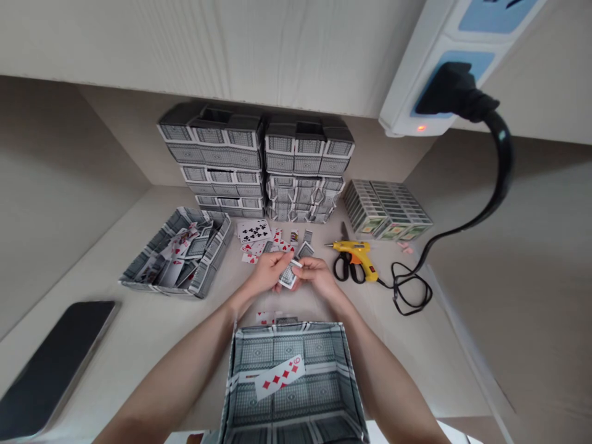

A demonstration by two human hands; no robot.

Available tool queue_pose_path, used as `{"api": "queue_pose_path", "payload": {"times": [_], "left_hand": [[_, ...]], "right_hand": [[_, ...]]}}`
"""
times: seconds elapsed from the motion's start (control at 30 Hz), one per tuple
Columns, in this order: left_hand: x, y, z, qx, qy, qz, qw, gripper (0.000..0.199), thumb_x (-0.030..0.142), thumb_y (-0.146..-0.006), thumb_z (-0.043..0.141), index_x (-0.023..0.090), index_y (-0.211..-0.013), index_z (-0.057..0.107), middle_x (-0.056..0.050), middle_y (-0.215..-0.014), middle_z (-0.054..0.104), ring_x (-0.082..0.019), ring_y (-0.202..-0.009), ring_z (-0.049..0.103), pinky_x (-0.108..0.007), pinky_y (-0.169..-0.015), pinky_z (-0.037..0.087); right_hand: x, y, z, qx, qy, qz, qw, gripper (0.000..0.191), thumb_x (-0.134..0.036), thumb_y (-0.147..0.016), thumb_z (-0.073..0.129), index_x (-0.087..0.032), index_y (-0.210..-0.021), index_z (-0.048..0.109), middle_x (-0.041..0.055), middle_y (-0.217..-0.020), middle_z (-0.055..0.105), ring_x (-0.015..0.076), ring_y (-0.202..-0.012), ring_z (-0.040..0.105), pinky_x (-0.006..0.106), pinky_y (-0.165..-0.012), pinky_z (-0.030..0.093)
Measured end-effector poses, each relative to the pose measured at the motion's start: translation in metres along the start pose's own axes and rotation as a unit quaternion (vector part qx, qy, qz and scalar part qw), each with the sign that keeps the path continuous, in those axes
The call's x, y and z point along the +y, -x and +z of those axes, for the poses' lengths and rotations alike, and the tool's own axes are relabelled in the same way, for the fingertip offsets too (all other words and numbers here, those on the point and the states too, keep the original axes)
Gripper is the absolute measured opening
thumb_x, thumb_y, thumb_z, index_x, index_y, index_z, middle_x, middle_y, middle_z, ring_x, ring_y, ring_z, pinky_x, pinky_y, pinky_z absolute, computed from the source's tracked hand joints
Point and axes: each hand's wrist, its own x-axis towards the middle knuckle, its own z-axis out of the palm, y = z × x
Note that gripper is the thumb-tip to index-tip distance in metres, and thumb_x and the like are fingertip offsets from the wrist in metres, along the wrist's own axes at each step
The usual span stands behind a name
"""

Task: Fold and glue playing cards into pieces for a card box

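Gripping a patterned card (287, 275) now in left hand (269, 271) and right hand (316, 274), just beyond an open card-built box (324, 365) with a diamonds strip (280, 378) inside! Flanked by a card-filled tray (211, 264) at left, yellow glue gun (365, 261) and scissors (350, 267) at right.

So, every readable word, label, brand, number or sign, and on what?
"9" or inverted "6", diamonds: card strip in the near box.
Clubs: white card, number too small.
Hearts: red cards beside it, numbers too small.
Too small or blurred: any print on packs, yellow glue gun.
Held card: none readable.
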Motion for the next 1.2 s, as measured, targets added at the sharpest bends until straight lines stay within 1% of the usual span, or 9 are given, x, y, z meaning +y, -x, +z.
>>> {"api": "queue_pose_path", "payload": {"times": [0.2, 0.33, 0.47, 0.53, 0.63, 0.8, 0.9, 1.07, 1.2], "left_hand": [[-0.001, -0.001, 0.002, 0.026, 0.0, -0.003, 1.0, 0.042, 0.053, -0.077, 0.045, 0.016, -0.057, 0.047, 0.005, -0.034, 0.046, -0.01, -0.024, 0.043, -0.019, -0.023, 0.026], [-0.007, -0.004, 0.001, 0.032, 0.041, -0.004, 0.999, 0.043, 0.054, -0.078, 0.044, 0.016, -0.06, 0.048, 0.005, -0.033, 0.045, -0.01, -0.025, 0.042, -0.02, -0.025, 0.028], [-0.009, -0.005, -0.001, 0.004, 0.063, 0.026, 0.998, 0.039, 0.052, -0.077, 0.047, 0.016, -0.062, 0.047, 0.008, -0.033, 0.041, -0.007, -0.025, 0.038, -0.019, -0.028, 0.027], [-0.008, -0.005, -0.002, -0.007, 0.045, 0.052, 0.998, 0.037, 0.05, -0.077, 0.049, 0.016, -0.063, 0.047, 0.009, -0.034, 0.04, -0.006, -0.026, 0.036, -0.018, -0.029, 0.025], [-0.009, -0.004, -0.003, -0.012, 0.01, 0.072, 0.997, 0.036, 0.048, -0.079, 0.047, 0.015, -0.065, 0.047, 0.008, -0.036, 0.041, -0.005, -0.028, 0.037, -0.017, -0.031, 0.025], [-0.016, -0.004, -0.005, -0.05, -0.026, 0.055, 0.997, 0.035, 0.047, -0.082, 0.042, 0.015, -0.069, 0.048, 0.006, -0.038, 0.047, -0.009, -0.031, 0.045, -0.018, -0.032, 0.03], [-0.017, -0.003, -0.006, -0.065, -0.033, 0.034, 0.997, 0.037, 0.048, -0.083, 0.039, 0.015, -0.07, 0.049, 0.006, -0.036, 0.047, -0.01, -0.029, 0.046, -0.018, -0.031, 0.03], [-0.012, -0.003, -0.008, -0.045, -0.017, 0.037, 0.998, 0.039, 0.05, -0.08, 0.045, 0.016, -0.061, 0.046, 0.007, -0.033, 0.044, -0.009, -0.03, 0.046, -0.018, -0.031, 0.031], [-0.012, 0.0, -0.012, -0.058, -0.024, 0.051, 0.997, 0.042, 0.049, -0.08, 0.045, 0.016, -0.055, 0.041, 0.007, -0.033, 0.041, -0.007, -0.031, 0.044, -0.018, -0.034, 0.031]], "right_hand": [[0.002, -0.001, 0.0, 0.001, -0.008, -0.008, 1.0, 0.028, -0.043, -0.055, 0.072, -0.019, -0.057, 0.057, -0.0027, -0.047, 0.061, 0.0152, -0.042, 0.056, 0.027, -0.045, 0.045], [0.004, -0.002, -0.002, 0.031, -0.007, -0.022, 0.999, 0.027, -0.042, -0.057, 0.071, -0.019, -0.057, 0.057, -0.0019, -0.048, 0.062, 0.0144, -0.04, 0.055, 0.027, -0.045, 0.045], [0.006, -0.004, -0.006, 0.06, -0.019, -0.03, 0.998, 0.027, -0.041, -0.058, 0.071, -0.018, -0.059, 0.057, -0.002, -0.047, 0.061, 0.0141, -0.038, 0.054, 0.026, -0.042, 0.044], [0.007, -0.005, -0.007, 0.058, -0.027, -0.029, 0.998, 0.026, -0.039, -0.058, 0.072, -0.018, -0.06, 0.057, -0.0021, -0.046, 0.061, 0.014, -0.037, 0.053, 0.026, -0.041, 0.044], [0.008, -0.005, -0.008, 0.059, -0.032, -0.026, 0.997, 0.024, -0.038, -0.058, 0.071, -0.018, -0.059, 0.058, -0.0024, -0.045, 0.06, 0.0136, -0.036, 0.052, 0.026, -0.041, 0.043], [0.009, -0.006, -0.008, 0.051, -0.02, -0.025, 0.998, 0.024, -0.039, -0.059, 0.071, -0.018, -0.06, 0.059, -0.002, -0.046, 0.06, 0.0134, -0.037, 0.052, 0.026, -0.04, 0.042], [0.009, -0.006, -0.008, 0.061, -0.014, -0.024, 0.998, 0.025, -0.039, -0.059, 0.07, -0.018, -0.06, 0.058, -0.0027, -0.045, 0.059, 0.0129, -0.036, 0.05, 0.025, -0.04, 0.041], [0.013, -0.007, -0.006, 0.087, -0.012, -0.052, 0.995, 0.024, -0.039, -0.059, 0.07, -0.018, -0.059, 0.058, -0.003, -0.044, 0.057, 0.0122, -0.036, 0.05, 0.025, -0.04, 0.04], [0.016, -0.008, -0.006, 0.116, -0.012, -0.07, 0.991, 0.024, -0.04, -0.061, 0.069, -0.018, -0.059, 0.058, -0.0027, -0.045, 0.057, 0.0124, -0.037, 0.05, 0.025, -0.041, 0.041]]}}
